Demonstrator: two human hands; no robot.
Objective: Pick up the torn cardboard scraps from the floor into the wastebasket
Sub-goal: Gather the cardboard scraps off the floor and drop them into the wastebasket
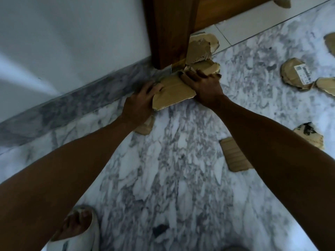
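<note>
**A:** Head view, centre of the frame: what have the hands got?

**B:** One large cardboard scrap [173,92], lying at the foot of the wooden door frame [170,29]. The left hand [139,104] holds its left edge, fingers curled round it; whether the thumb is underneath I cannot tell. The right hand [204,84] lies over its upper right corner with fingers bent, reaching onto the next torn pieces [201,51] stacked against the frame.

**A:** And the rest of the scraps?

**B:** Spread over the marble floor [163,169]. A small one [145,126] sits under the left wrist, a ribbed piece [233,154] beside the right forearm, a labelled piece [295,74] at the right edge, more toward the upper right. No wastebasket is in view.

**A:** What might go wrong?

**B:** My guess: scooping several at once, loose pieces may slide out on the lift, since the grip looks shallow. The scrap under the wrist could be missed. A slippered foot [76,230] at the lower left stands on smooth floor, and stepping on a scrap could skid.
</note>
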